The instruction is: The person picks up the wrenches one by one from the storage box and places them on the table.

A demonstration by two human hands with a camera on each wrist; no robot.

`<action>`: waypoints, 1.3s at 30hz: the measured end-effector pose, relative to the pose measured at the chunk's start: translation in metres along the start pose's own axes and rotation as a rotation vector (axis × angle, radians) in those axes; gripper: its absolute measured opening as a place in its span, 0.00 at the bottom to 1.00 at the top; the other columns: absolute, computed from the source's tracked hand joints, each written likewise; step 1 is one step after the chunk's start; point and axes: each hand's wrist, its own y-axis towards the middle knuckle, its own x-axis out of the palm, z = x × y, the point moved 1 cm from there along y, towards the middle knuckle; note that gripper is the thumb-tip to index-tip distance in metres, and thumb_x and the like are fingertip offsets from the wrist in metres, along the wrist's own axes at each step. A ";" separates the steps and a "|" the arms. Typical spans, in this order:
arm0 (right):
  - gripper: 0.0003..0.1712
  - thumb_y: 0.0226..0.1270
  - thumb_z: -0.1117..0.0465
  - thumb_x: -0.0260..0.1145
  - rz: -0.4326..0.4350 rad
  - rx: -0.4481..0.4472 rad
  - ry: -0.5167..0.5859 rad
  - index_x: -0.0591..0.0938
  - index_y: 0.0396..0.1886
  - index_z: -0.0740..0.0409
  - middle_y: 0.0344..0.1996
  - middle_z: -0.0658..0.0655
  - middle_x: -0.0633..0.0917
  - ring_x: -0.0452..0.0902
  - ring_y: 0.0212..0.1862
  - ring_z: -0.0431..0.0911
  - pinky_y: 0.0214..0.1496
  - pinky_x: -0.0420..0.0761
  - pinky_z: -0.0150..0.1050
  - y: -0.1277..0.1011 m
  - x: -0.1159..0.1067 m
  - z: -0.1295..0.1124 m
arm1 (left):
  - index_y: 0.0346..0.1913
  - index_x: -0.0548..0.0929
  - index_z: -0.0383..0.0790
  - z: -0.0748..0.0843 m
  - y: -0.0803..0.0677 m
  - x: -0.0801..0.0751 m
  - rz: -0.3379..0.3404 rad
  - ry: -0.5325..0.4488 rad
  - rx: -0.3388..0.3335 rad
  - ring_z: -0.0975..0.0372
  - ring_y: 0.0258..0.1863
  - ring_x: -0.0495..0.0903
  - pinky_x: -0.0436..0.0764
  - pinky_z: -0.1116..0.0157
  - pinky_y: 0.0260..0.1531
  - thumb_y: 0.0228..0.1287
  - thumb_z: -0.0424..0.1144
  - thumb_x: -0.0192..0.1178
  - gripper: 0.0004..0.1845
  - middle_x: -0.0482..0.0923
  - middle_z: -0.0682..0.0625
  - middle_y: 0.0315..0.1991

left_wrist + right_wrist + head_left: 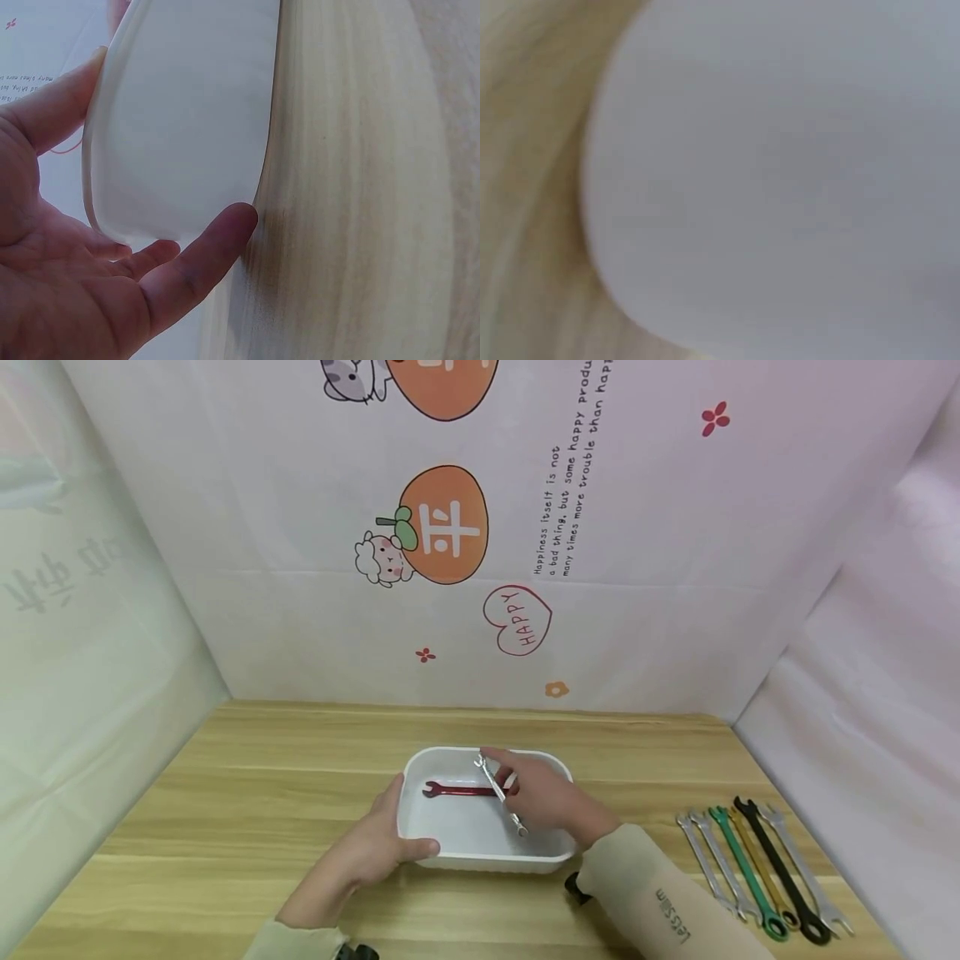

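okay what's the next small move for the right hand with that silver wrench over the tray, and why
Probably lower the silver metal wrench and let go: the right hand holds it over the white plastic tray, which the left hand steadies, beside the red wrench.

The tray (450,860) was plain white, and the wrench (459,790) lying in it was red; another wrench (501,795) above it was bright silver. The desk (247,793) showed pale wood grain in light streaks. The row of wrenches (761,868) ran silver, green, gold and black. Both sleeves (667,910) were pale beige, the backdrop (645,568) white with orange fruit cartoons.
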 end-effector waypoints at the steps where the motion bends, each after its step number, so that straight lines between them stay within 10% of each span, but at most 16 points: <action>1: 0.46 0.58 0.75 0.65 0.004 0.013 0.077 0.65 0.76 0.48 0.43 0.50 0.80 0.78 0.37 0.44 0.37 0.81 0.39 0.000 -0.003 0.000 | 0.79 0.47 0.36 0.000 0.000 0.000 0.001 -0.007 0.006 0.47 0.51 0.72 0.70 0.45 0.53 0.46 0.41 0.80 0.63 0.59 0.31 0.69; 9: 0.50 0.55 0.83 0.64 0.058 0.148 0.768 0.64 0.76 0.49 0.50 0.71 0.74 0.81 0.39 0.64 0.38 0.84 0.52 -0.008 -0.028 0.014 | 0.79 0.49 0.37 -0.002 0.001 0.000 -0.010 0.000 0.027 0.47 0.50 0.72 0.70 0.45 0.53 0.46 0.41 0.80 0.62 0.59 0.31 0.68; 18: 0.48 0.64 0.80 0.60 0.133 0.313 1.050 0.54 0.80 0.52 0.57 0.69 0.74 0.82 0.42 0.55 0.42 0.83 0.41 -0.027 -0.071 0.050 | 0.79 0.49 0.38 -0.004 0.003 0.001 -0.009 0.011 0.037 0.47 0.51 0.72 0.70 0.44 0.53 0.46 0.41 0.79 0.61 0.60 0.32 0.68; 28: 0.52 0.62 0.80 0.61 0.172 0.376 0.627 0.44 0.80 0.64 0.54 0.72 0.71 0.79 0.34 0.50 0.36 0.83 0.45 -0.078 -0.111 0.116 | 0.79 0.47 0.37 -0.006 0.004 0.001 -0.002 -0.009 0.006 0.47 0.52 0.72 0.69 0.46 0.54 0.46 0.42 0.80 0.63 0.59 0.32 0.70; 39: 0.50 0.57 0.80 0.60 0.159 0.435 0.367 0.50 0.78 0.67 0.42 0.66 0.73 0.68 0.25 0.49 0.25 0.78 0.45 -0.137 -0.095 0.141 | 0.79 0.48 0.37 -0.004 0.003 0.000 -0.004 0.004 0.012 0.46 0.52 0.72 0.69 0.45 0.54 0.46 0.42 0.80 0.63 0.59 0.31 0.70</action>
